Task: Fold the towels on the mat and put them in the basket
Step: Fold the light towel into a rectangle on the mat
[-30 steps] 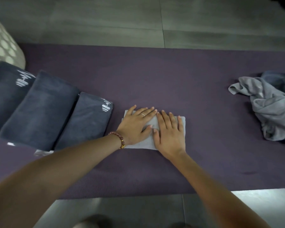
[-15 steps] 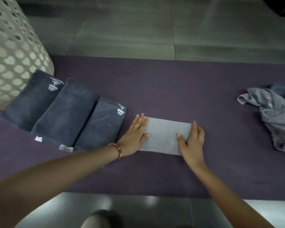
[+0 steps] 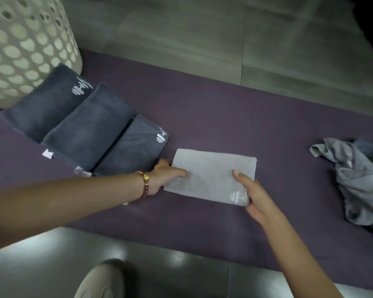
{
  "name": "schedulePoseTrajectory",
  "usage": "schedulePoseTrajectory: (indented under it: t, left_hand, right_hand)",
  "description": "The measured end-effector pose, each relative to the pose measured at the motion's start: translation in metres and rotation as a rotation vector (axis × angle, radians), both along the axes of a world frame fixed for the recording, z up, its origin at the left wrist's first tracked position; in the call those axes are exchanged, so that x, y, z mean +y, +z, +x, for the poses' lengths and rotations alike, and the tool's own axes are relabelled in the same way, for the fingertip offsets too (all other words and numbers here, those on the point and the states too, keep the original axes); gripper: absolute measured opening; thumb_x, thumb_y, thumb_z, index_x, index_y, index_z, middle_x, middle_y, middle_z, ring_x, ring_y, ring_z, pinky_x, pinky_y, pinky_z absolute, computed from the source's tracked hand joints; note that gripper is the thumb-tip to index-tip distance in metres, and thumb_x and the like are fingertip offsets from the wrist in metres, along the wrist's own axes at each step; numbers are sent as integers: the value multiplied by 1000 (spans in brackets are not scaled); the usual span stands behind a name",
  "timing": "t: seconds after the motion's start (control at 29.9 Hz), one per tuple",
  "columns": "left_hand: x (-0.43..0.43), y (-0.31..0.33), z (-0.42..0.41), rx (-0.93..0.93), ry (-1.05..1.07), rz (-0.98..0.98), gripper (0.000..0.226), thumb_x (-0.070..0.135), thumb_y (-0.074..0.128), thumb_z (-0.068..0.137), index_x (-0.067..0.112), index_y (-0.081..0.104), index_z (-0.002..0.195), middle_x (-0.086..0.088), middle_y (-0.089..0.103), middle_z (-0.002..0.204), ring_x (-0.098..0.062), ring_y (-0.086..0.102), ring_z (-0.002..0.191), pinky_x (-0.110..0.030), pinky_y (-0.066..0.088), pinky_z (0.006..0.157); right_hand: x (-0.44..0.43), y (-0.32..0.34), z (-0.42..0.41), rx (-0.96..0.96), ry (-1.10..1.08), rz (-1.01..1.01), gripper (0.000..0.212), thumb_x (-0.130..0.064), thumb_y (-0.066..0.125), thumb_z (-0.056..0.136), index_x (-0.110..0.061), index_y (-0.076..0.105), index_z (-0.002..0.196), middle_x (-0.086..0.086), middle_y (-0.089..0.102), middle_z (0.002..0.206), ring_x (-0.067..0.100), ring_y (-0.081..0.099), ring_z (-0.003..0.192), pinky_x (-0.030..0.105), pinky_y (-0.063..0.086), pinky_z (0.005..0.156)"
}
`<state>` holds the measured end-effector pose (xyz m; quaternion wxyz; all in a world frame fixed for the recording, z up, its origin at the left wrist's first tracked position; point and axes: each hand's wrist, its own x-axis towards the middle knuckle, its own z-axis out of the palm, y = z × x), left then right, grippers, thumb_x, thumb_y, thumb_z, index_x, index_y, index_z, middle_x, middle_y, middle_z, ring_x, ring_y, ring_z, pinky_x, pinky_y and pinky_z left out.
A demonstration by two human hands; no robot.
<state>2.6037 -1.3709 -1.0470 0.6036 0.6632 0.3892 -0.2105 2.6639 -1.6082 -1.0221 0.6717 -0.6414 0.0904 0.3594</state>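
A purple mat [image 3: 224, 117] runs across the whole middle of the frame, laid on a grey tiled floor [image 3: 181, 29] that shows above it and along the bottom edge. In the upper left corner stands a white basket [image 3: 19, 50] with round holes in its wall, its base on the mat's far left end.

Leaning against the basket's lower side is a row of three dark folded towels [image 3: 91, 123], overlapping one another diagonally down towards the centre. Two of them show a white emblem, and small white tags stick out at their near ends. At the right edge of the frame, well apart from the rest, lies a crumpled heap [image 3: 357, 186] of unfolded grey cloth with something darker behind it.

At the centre sits the pale grey towel [image 3: 211, 173], folded into a neat flat rectangle, smooth on top. It lies just beside the nearest dark towel.

The left hand [image 3: 166, 175] grips its left short edge, thumb on top and fingers tucked out of sight beneath. The right hand [image 3: 254, 194] grips its lower right corner, thumb pressed on top and fingers curled round the edge.

A light shoe [image 3: 101, 280] shows at the bottom centre. A beaded bracelet [image 3: 145, 183] circles the left wrist. A small white logo [image 3: 238, 197] marks the towel's lower right corner.
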Motion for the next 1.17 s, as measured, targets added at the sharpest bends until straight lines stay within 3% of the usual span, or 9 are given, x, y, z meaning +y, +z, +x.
schedulePoseTrajectory:
  t: [0.13, 0.3, 0.47, 0.57, 0.67, 0.8, 1.0, 1.07, 1.17]
  left_hand:
    - [18, 25, -27, -23, 56, -354, 63, 15, 83, 68, 7, 54, 123, -4, 69, 113, -17, 66, 101, -31, 56, 80]
    - [44, 71, -75, -179, 249, -434, 27, 11, 69, 80, 8, 65, 107, -5, 72, 106, -19, 69, 95, -27, 58, 74]
    - [77, 70, -102, -197, 508, -197, 43, 23, 76, 71, 9, 64, 110, -2, 69, 100, -17, 59, 88, -22, 42, 75]
    - [82, 56, -106, -144, 580, -121, 29, 10, 67, 85, 11, 55, 111, 3, 63, 96, -8, 54, 80, -17, 37, 60]
    - [84, 42, -105, -144, 618, -101, 34, 15, 67, 84, 12, 54, 116, 3, 63, 96, -11, 57, 81, -22, 38, 60]
    - [90, 37, -104, -129, 699, -97, 37, 39, 60, 88, 16, 55, 116, -1, 65, 105, -17, 59, 86, -26, 40, 64]
    - [87, 33, -111, -109, 604, -84, 52, 44, 69, 69, 15, 57, 110, -5, 65, 101, -19, 56, 79, -26, 40, 63]
    - [83, 31, -108, -137, 641, -34, 48, 30, 69, 82, 11, 43, 117, -5, 57, 109, -17, 56, 86, -25, 45, 66]
    - [80, 35, -102, -97, 606, 423, 51, 13, 69, 83, 10, 30, 116, -8, 35, 118, -25, 41, 114, -36, 39, 94]
  right_hand:
    - [11, 25, 14, 0, 147, 113, 57, -35, 73, 72, -13, 57, 123, 7, 69, 114, 21, 67, 103, 30, 56, 73]
    - [77, 52, 51, -87, 414, 200, 81, -44, 92, 39, -9, 63, 107, 5, 73, 96, 17, 70, 86, 27, 56, 69]
    - [180, 47, 83, -155, 737, -25, 35, -31, 65, 82, -13, 62, 112, 0, 72, 104, 15, 68, 95, 26, 54, 82]
    - [231, 31, 84, -194, 949, -285, 56, -55, 60, 83, -13, 56, 120, 3, 65, 120, 18, 64, 106, 33, 49, 96]
    - [258, 23, 77, -321, 896, -503, 81, -78, 57, 67, -18, 49, 121, -6, 58, 117, 17, 61, 104, 33, 48, 91]
    - [255, 16, 80, -379, 870, -386, 56, -63, 57, 82, -24, 55, 122, -7, 64, 114, 7, 63, 94, 24, 48, 77]
    - [236, 14, 87, -359, 901, -201, 36, -42, 60, 89, -21, 58, 118, -5, 67, 112, 9, 65, 100, 21, 50, 82]
    - [245, 11, 85, -485, 879, -201, 30, -33, 64, 89, -18, 60, 114, -7, 64, 111, 7, 62, 99, 14, 47, 78]
    - [263, 7, 78, -681, 890, -277, 29, -29, 63, 90, -15, 59, 114, -6, 58, 111, 8, 55, 100, 13, 45, 80]
